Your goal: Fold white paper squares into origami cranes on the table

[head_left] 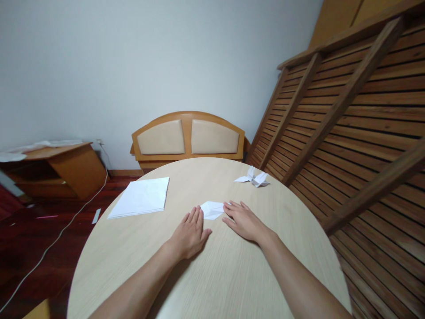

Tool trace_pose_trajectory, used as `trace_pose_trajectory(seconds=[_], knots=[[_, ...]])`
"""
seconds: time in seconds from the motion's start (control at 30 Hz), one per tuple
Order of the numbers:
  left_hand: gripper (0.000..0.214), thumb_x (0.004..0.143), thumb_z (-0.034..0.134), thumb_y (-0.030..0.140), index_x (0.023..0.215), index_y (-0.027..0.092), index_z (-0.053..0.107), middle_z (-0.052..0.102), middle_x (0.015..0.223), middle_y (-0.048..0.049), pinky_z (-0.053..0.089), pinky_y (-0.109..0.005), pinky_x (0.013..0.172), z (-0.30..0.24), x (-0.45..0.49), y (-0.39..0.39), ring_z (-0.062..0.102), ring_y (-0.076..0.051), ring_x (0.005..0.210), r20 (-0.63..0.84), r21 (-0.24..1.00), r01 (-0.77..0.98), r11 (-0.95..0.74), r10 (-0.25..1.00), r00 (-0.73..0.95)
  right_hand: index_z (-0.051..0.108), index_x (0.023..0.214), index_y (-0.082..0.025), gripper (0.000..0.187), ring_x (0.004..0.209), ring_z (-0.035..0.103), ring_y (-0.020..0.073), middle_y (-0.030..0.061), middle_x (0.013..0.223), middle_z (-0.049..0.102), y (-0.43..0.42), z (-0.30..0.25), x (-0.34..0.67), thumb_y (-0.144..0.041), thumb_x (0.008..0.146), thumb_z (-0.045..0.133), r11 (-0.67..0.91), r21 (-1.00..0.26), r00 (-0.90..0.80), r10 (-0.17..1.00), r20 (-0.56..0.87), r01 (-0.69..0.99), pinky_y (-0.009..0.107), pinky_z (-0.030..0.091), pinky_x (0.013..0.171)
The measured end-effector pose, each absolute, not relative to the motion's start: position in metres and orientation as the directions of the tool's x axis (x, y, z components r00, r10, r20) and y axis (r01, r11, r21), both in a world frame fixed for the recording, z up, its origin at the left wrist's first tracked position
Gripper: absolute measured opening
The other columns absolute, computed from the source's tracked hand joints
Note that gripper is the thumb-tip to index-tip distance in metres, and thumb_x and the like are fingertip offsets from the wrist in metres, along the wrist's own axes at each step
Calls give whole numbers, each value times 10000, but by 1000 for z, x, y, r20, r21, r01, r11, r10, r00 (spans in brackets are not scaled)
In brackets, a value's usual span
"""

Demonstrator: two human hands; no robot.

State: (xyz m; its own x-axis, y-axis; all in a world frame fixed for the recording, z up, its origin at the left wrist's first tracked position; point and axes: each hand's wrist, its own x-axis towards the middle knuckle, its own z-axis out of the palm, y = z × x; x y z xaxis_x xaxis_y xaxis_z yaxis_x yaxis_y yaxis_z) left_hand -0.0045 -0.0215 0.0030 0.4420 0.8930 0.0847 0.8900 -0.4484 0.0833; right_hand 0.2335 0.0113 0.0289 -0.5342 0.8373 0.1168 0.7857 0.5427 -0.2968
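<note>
A small folded piece of white paper (212, 210) lies flat on the round wooden table (212, 274), between my two hands. My left hand (190, 234) rests palm down with its fingers stretched out, covering the paper's left end. On the other side, my right hand (245, 220) lies with fingers spread, its fingertips touching the paper's right end. Both ends of the paper are partly hidden under my fingers. Farther back on the right stands a folded white paper figure (255, 177) with pointed parts.
A stack of white paper sheets (141, 197) lies at the table's left. Behind the table is a padded headboard (187, 137). Slatted wooden panels (352, 119) lean along the right. At left are a low wooden cabinet (78, 170) and a white cable (63, 231) on the floor.
</note>
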Motion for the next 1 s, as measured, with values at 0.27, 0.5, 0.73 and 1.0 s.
trace_pose_trajectory(seconds=[0.27,0.5,0.73,1.0], knots=[[689,1008,282,508,1510,36,290,264,1571,-245,292,-499,1153,-3,-7,-20,220,-337,1478,107,112,876,-469,882,458,426,1482,-274,522,1437,347,270,89,1552,403,11,27,231,-408,981,486,614,-320,-581,788,204,721,514,234,1176],[685,1011,288,481,1515,17,264,198,1595,-235,254,-473,1178,12,-3,-24,159,-327,1495,73,85,869,-487,873,482,485,1447,-267,491,1374,415,285,106,1524,443,9,27,227,-457,996,447,638,-292,-613,769,184,713,506,261,1146],[572,1009,343,441,1497,143,322,215,1619,-162,213,-488,1188,21,3,-27,156,-313,1502,197,39,766,-642,756,624,626,1320,-266,385,1196,522,262,105,1336,604,10,32,228,-403,990,481,658,-258,-605,753,258,708,425,372,1045],[365,1002,407,418,1247,178,533,577,1253,-124,386,-472,1055,36,7,-30,510,-282,1196,250,109,761,-640,758,602,725,1147,-241,260,993,603,217,65,1032,728,8,40,226,-288,957,554,700,-300,-623,714,320,648,348,432,916]])
